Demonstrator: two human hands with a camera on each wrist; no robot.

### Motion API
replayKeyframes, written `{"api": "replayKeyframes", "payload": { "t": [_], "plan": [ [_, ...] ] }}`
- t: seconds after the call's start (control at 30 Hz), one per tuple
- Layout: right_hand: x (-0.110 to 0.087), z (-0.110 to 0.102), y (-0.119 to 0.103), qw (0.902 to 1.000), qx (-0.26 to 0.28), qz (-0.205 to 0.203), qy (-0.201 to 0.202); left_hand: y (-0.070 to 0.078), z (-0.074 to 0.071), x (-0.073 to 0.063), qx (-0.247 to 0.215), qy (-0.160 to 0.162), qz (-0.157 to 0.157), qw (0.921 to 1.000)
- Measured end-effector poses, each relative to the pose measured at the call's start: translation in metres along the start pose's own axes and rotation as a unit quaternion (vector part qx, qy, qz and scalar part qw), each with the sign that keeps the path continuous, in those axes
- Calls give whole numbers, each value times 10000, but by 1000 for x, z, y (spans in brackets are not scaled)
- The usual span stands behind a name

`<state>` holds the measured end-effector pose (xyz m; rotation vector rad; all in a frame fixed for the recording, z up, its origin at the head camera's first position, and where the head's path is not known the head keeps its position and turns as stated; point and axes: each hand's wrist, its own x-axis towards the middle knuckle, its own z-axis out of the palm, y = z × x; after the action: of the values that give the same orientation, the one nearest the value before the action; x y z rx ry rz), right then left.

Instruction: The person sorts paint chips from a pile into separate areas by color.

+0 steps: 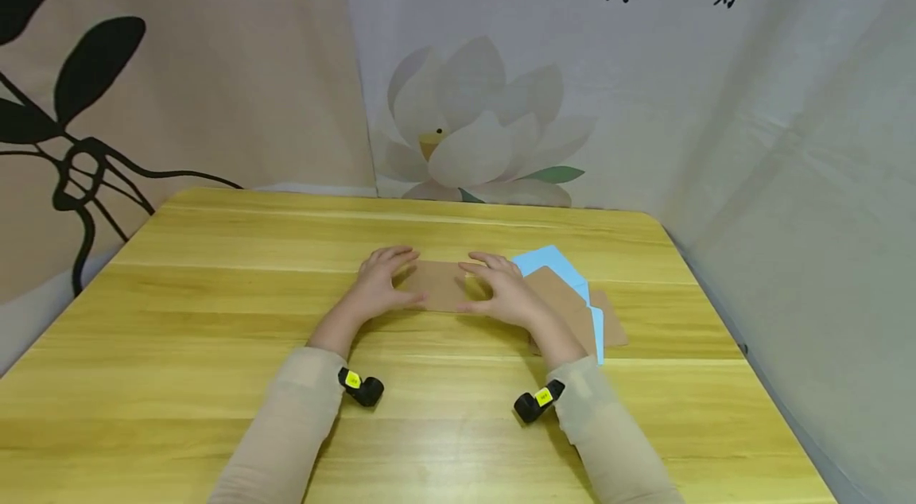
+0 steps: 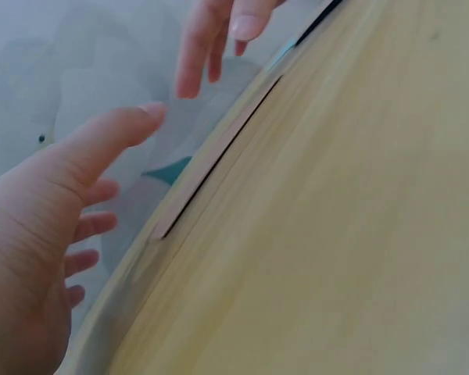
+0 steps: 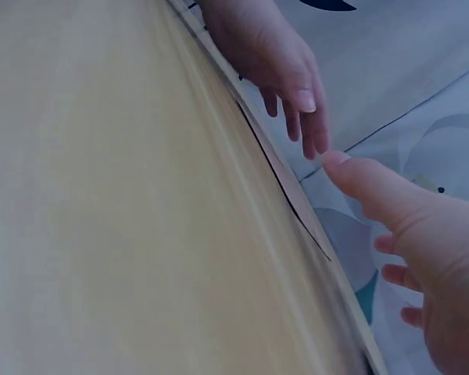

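A flat brown kraft-paper rectangle lies on the wooden table in front of me, and it shows as a thin strip in the left wrist view. My left hand hovers over its left end, thumb and fingers spread apart. Over its right end is my right hand, held the same way with the fingers relaxed. Both wrist views show a gap between the hands and the paper, and neither hand holds anything. The left thumb points toward the other hand.
Right of the rectangle, partly under my right forearm, several brown paper pieces and light blue ones overlap in a loose pile. The wooden table reaches back to a curtain printed with a lotus.
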<state>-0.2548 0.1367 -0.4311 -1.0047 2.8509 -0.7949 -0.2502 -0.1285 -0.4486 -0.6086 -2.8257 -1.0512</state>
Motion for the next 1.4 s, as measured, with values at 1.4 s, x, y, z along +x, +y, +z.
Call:
{"api": "replayKeyframes", "payload": {
  "t": [1.4],
  "plan": [
    [-76,-79,101,9920,803,609,-763,129,110,26,-114,123,-449,9989]
  ]
}}
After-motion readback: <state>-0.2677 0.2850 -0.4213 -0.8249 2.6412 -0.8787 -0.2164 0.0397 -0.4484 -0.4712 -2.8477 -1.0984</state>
